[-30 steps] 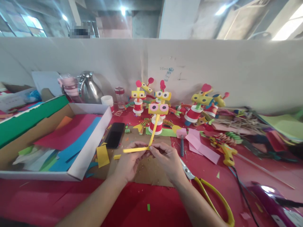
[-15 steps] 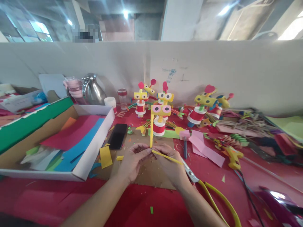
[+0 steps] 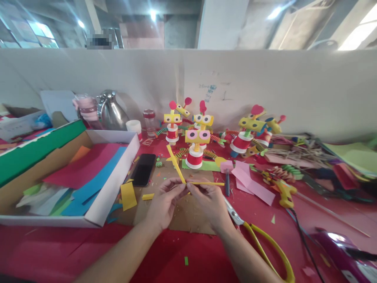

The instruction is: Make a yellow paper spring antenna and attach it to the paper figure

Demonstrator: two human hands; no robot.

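1. Here's the swing, clock centred on the pinch: the level yellow strip [image 3: 207,183] now runs to 3 o'clock, along the fingers of the right hand [image 3: 210,200]; half a second ago one strip dips towards 4.
2. Its partner tips over too: the leaning yellow strip [image 3: 176,163] slants to 11 o'clock, where half a second ago one stands at 12.
3. A full second back, a strip points to 9 o'clock; none does now. That suggests the strips are being turned across each other where they meet.
4. The left hand [image 3: 163,202] pinches the foot of the leaning strip; the right is clamped by thumb and fingers on the level one. Fingertips almost meet, so exactly who grips which layer is hard to tell.
5. The joint sits above the cardboard sheet [image 3: 191,218], short of the paper-cup figure [image 3: 194,159] near 12 o'clock.
6. Out at 4 o'clock lie the scissors [image 3: 235,214], out of both hands.
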